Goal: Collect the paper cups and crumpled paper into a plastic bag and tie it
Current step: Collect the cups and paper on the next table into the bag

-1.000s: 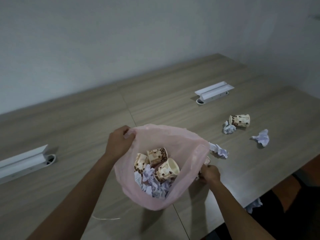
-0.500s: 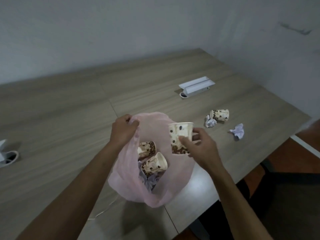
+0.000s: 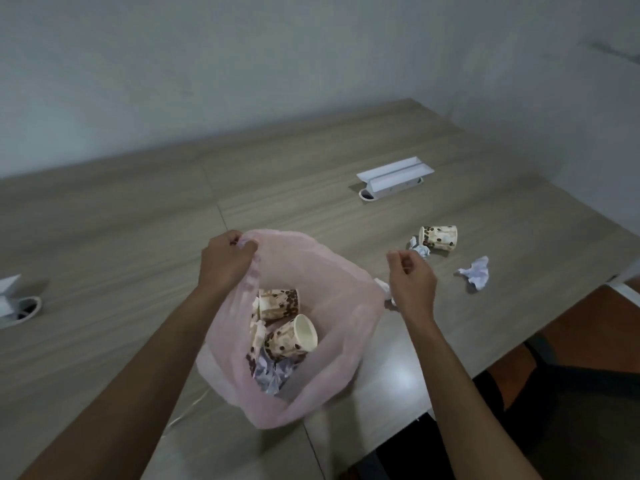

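Observation:
A pink plastic bag [image 3: 341, 327] stands open on the wooden table [image 3: 138, 237]. My left hand [image 3: 227, 259] grips its rim at the far left side. Inside lie brown-spotted paper cups [image 3: 294, 337] on top of crumpled paper [image 3: 273, 374]. My right hand [image 3: 410, 284] hovers just right of the bag with fingers loosely curled, holding nothing. A crumpled paper [image 3: 382, 287] peeks out beneath it. Farther right, one paper cup [image 3: 438, 237] lies on its side next to a paper ball [image 3: 419, 250]. Another crumpled paper [image 3: 476, 276] lies near the table's right edge.
A white cable box [image 3: 394, 178] sits at the back right and another [image 3: 10, 299] at the far left edge. The table's front right edge [image 3: 519, 344] drops to an orange floor. A thin white string [image 3: 188, 408] lies under the bag's left side.
My right hand carried a paper cup over the bag and let it go; the cup now lies inside. The hand has moved right of the bag, with nothing in it.

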